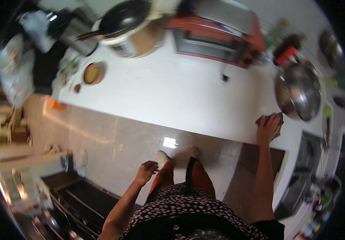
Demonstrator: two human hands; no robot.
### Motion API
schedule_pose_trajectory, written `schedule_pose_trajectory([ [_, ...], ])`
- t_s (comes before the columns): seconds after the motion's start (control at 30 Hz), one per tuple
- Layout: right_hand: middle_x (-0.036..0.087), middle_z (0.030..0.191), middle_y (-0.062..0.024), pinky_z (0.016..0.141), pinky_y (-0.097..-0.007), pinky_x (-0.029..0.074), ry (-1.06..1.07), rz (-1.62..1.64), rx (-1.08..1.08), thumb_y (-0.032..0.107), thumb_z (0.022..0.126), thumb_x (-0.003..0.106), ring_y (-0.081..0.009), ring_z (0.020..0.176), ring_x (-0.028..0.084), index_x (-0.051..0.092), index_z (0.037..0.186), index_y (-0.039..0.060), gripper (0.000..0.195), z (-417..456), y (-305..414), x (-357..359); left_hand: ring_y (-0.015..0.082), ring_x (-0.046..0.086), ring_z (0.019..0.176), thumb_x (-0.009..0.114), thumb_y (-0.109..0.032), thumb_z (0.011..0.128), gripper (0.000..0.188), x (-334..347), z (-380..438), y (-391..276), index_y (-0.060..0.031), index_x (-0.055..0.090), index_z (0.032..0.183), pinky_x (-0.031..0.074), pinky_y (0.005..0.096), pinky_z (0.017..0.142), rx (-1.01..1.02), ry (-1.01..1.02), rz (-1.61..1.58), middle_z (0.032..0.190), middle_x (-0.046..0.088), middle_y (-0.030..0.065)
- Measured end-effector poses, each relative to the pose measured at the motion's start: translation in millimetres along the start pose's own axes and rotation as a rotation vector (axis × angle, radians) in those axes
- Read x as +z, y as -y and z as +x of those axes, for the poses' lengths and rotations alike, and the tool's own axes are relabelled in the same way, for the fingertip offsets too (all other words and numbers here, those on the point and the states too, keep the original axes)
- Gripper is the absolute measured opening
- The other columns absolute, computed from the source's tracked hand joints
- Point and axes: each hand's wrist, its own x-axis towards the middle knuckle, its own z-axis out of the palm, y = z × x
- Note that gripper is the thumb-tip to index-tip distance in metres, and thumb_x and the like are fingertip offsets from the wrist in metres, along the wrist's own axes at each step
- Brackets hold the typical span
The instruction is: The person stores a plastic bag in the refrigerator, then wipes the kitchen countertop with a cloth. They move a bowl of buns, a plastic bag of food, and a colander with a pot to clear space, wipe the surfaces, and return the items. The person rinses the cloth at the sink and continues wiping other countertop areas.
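My right hand [268, 130] lies flat on a dark cloth [277, 120] on the white countertop [175, 99], close to its front edge and just below a large steel bowl [298, 90]. The cloth shows around my fingers. My left hand [147, 172] hangs in the air over the floor, away from the counter, its fingers loosely bent and nothing seen in it. A red toaster oven [214, 45] stands at the back of the counter, with a small dark object [225, 78] in front of it.
At the back left stands a rice cooker [133, 45]. A bowl with yellowish contents [92, 74] sits near the counter's left end, by plastic bags [16, 72]. A sink [304, 153] is at the right, bottles [289, 48] at the back right. Behind me is a dark cabinet [85, 198].
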Motion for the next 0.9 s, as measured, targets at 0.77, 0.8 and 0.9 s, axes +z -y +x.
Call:
schedule_pose_trajectory([
  [0.77, 0.023, 0.154, -0.0201, 0.117, -0.048, 0.009, 0.245, 0.46, -1.103, 0.042, 0.091, 0.051, -0.03, 0.145, 0.017, 0.027, 0.145, -0.004, 0.075, -105.9, 518.9, -56.2, 0.0329, 0.065, 0.096, 0.057, -0.014, 0.095, 0.037, -327.2, 174.2, -194.4, 0.0046, 0.037, 0.119, 0.059, 0.0387, 0.083, 0.33, -0.334, -0.915, 0.105, 0.058, 0.0249],
  [0.8, 0.023, 0.154, -0.0201, 0.117, -0.049, 0.01, 0.293, 0.396, -1.037, 0.04, 0.091, 0.052, -0.0305, 0.145, 0.017, 0.025, 0.146, -0.0039, 0.075, -110.9, 483.3, -64.0, 0.0338, 0.064, 0.098, 0.056, -0.011, 0.094, 0.034, -332.7, 185.3, -196.0, 0.0041, 0.037, 0.117, 0.059, 0.0392, 0.085, 0.339, -0.257, -0.927, 0.105, 0.058, 0.0259],
  [0.9, 0.019, 0.155, -0.02, 0.116, -0.0514, 0.009, 0.318, 0.3, -0.878, 0.036, 0.09, 0.055, -0.033, 0.145, 0.016, 0.022, 0.147, -0.003, 0.077, -126.3, 426.2, -80.4, 0.0364, 0.065, 0.098, 0.051, -0.003, 0.091, 0.036, -342.1, 196.1, -198.8, 0.0017, 0.031, 0.121, 0.059, 0.0425, 0.085, 0.351, -0.127, -0.996, 0.107, 0.058, 0.0281],
])
